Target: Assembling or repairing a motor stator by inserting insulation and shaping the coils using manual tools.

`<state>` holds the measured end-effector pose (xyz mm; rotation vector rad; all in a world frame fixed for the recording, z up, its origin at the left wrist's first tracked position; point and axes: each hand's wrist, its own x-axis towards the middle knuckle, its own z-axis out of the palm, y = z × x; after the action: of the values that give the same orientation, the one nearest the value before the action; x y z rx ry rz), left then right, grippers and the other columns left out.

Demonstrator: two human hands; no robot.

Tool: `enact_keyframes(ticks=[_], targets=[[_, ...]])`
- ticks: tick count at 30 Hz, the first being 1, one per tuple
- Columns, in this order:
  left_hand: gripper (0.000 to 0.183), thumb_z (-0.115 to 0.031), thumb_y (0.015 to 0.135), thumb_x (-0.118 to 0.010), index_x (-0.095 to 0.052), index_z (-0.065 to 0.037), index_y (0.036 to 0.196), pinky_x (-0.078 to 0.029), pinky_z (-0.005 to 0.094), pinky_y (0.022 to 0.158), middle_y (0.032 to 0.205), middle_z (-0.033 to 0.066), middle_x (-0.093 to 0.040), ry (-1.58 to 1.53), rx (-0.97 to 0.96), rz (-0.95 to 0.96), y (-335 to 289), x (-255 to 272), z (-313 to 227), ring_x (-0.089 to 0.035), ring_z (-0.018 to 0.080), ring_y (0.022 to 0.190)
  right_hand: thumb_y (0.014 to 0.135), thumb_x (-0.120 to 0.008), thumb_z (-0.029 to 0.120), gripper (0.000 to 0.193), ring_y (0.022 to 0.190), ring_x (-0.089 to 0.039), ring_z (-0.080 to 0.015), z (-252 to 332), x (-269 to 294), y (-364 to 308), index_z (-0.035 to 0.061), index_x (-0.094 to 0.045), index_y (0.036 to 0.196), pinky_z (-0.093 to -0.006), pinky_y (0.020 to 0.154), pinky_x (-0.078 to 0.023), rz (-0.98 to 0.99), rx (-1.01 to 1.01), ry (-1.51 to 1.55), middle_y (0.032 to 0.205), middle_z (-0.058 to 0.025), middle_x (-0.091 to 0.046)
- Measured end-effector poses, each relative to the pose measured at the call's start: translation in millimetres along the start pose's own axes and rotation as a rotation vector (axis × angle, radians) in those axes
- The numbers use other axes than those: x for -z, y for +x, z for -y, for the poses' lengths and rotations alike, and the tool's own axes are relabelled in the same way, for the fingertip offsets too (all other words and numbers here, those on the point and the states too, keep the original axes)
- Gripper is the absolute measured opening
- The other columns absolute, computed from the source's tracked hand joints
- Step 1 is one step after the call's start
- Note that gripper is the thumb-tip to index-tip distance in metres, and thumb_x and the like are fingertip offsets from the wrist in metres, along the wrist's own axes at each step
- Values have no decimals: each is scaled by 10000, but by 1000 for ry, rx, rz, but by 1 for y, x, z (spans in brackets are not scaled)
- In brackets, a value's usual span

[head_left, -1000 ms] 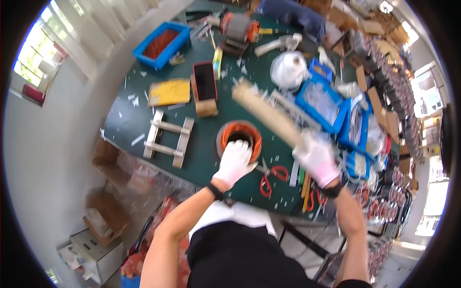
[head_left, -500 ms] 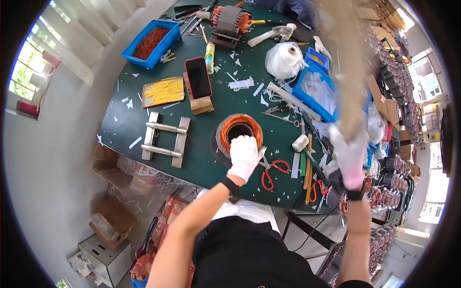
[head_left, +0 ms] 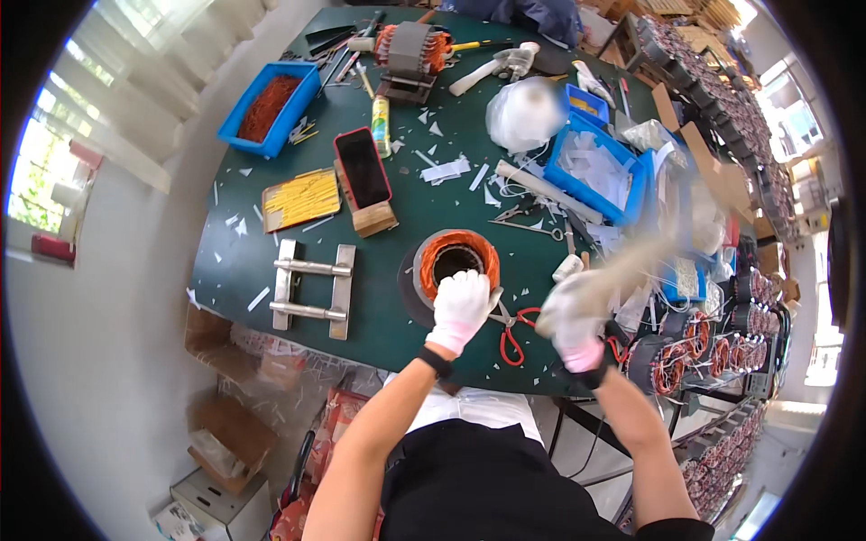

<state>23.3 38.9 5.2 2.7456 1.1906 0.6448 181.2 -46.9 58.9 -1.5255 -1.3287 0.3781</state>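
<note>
A motor stator [head_left: 490, 257] with orange-copper windings stands on end near the table's front edge, its round bore facing up. My left hand [head_left: 462, 311], in a white glove, is closed on its near rim, fingertips at the bore. In my gloved right hand [head_left: 575, 316] is a long pale-tan thing [head_left: 631, 269], smeared by motion and slanting up to the right; its kind cannot be made out. Red-handled scissors [head_left: 511, 334] lie between my hands, their blades close by the stator.
To the left are a metal frame [head_left: 341, 293], a tray of yellow strips [head_left: 302, 198] and a phone [head_left: 363, 167] on a wooden block. A second stator [head_left: 408, 50] stands at the back. Blue bins [head_left: 564, 180] and tools crowd the right; more wound stators [head_left: 667, 361] stand beyond.
My right hand has swung left and nearer the stator, and the long tan thing has tipped from upright to slanting. The left hand stays at the stator's rim.
</note>
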Motion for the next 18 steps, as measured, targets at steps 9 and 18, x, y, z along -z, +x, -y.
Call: enact_keyframes(ticks=[9, 18], targets=[[364, -439, 738, -646, -547, -91, 781, -390, 369, 638, 764, 72, -520, 43, 155, 90, 2, 17, -3, -520, 230, 739, 774, -649, 107, 222, 543, -587, -225, 114, 46, 73, 46, -515, 941, -310, 527, -484, -33, -33, -125, 689, -71, -590], [308, -385, 732, -649, -554, -92, 746, -370, 371, 621, 723, 72, -514, -78, -178, 156, -3, 24, 28, -511, 235, 723, 792, -655, 279, 352, 653, -645, -301, 63, 64, 71, 34, -512, 1001, -363, 574, -511, 333, 91, -793, 778, -144, -630]])
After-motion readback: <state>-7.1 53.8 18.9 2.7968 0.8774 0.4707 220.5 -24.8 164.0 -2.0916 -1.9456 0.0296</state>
